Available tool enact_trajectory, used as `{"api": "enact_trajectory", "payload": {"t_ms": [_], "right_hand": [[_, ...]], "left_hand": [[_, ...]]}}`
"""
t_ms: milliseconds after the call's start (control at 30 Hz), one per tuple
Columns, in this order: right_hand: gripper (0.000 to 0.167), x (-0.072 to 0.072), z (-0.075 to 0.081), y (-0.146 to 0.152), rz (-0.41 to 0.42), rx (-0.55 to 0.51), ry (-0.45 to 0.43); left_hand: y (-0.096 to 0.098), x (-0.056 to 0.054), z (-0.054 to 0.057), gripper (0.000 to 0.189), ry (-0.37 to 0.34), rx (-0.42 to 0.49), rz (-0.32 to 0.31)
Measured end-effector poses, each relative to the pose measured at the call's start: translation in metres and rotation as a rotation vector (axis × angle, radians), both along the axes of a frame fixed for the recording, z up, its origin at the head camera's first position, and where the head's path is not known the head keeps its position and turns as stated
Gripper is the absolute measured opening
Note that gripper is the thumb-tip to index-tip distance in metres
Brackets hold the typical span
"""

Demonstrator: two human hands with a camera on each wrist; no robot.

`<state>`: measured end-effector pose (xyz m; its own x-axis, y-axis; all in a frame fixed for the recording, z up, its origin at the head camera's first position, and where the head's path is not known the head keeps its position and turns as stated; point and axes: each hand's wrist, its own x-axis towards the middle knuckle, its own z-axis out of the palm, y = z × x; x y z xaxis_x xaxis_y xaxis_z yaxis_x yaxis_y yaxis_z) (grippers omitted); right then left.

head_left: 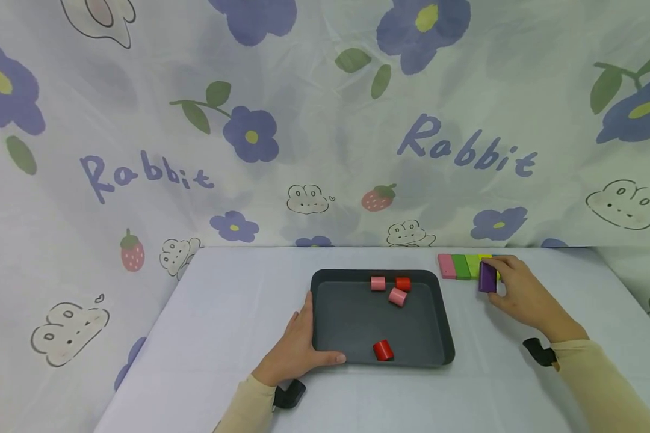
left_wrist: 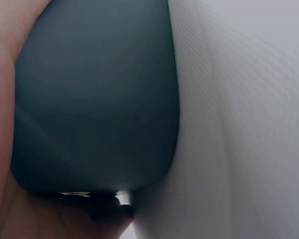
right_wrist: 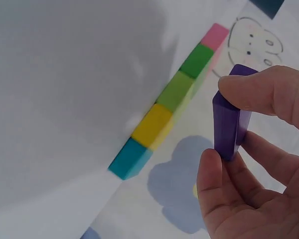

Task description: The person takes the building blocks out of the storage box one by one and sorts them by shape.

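A purple rectangular block (head_left: pixel 487 277) is pinched between the thumb and fingers of my right hand (head_left: pixel 522 294). It is held upright in front of a row of coloured blocks; in the right wrist view the purple block (right_wrist: pixel 231 117) is apart from that row. My left hand (head_left: pixel 297 346) rests against the front left corner of a dark grey tray (head_left: pixel 352 325), its fingers along the left side and its thumb at the front edge. The left wrist view shows the outer wall of the tray (left_wrist: pixel 99 99) close up, beside the hand.
In the row stand a pink block (right_wrist: pixel 215 35), a green block (right_wrist: pixel 197 60), a light green block (right_wrist: pixel 175 92), a yellow block (right_wrist: pixel 153 124) and a blue block (right_wrist: pixel 129 157). Inside the tray lie pink cylinders (head_left: pixel 398 296) and red cylinders (head_left: pixel 383 350). A printed cloth (head_left: pixel 314 120) hangs behind.
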<state>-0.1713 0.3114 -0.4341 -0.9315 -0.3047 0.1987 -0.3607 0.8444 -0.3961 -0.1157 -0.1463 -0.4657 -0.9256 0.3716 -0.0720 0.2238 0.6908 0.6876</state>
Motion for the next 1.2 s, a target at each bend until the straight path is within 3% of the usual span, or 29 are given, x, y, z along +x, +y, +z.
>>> {"api": "enact_trajectory", "payload": {"t_ms": [467,767,1200], "right_hand": [[0.066,-0.007,-0.003,0.025,-0.013,0.027,0.012],[0.069,-0.013,-0.005,0.039,-0.074,0.051,-0.068],[0.070,-0.025,-0.001,0.055,-0.100,0.100,-0.133]], "left_hand": [[0.000,0.000,0.001,0.140,0.004,-0.007,0.007],[0.000,0.000,0.001,0.139,0.007,-0.003,0.000],[0.000,-0.001,0.001,0.138,0.001,-0.003,0.004]]}}
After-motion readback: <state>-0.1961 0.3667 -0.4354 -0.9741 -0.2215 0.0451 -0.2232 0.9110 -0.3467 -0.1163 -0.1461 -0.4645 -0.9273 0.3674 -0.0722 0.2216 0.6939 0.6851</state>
